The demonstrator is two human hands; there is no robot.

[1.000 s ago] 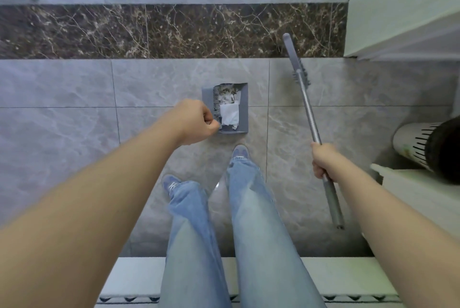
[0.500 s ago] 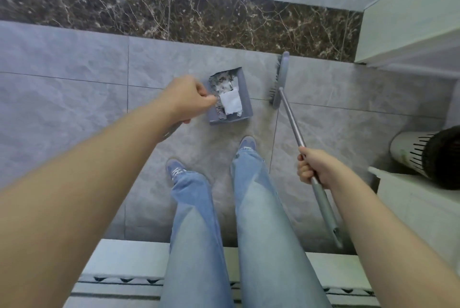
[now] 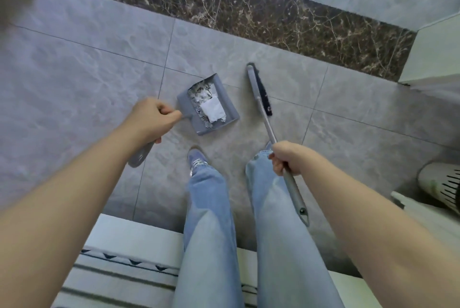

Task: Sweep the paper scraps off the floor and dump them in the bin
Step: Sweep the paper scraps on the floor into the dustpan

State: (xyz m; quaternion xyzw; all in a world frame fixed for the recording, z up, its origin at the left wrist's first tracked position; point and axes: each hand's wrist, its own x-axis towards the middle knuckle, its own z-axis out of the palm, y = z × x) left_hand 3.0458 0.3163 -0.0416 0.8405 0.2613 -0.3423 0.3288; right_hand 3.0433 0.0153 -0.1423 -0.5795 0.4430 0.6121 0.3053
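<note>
Gripping a grey plastic dustpan [image 3: 208, 105] of white paper scraps [image 3: 211, 106] in your left hand [image 3: 151, 118], your right hand [image 3: 288, 158] clenches the grey metal broom [image 3: 260, 93]; a white slotted bin [image 3: 443, 183] is cut off right.

My left hand [image 3: 151, 118] grips the dustpan [image 3: 208, 105] holding paper scraps [image 3: 210, 105]; right of it, my right hand [image 3: 290, 158] holds the broom [image 3: 261, 98].

Soft even daylight, window glare on top tiles, wide-angle edge warping.

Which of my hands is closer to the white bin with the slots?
Right. Your right hand, gripping the broom handle, is the one on the side of the bin at the right edge. Your left hand holds the dustpan handle, farther away.
</note>
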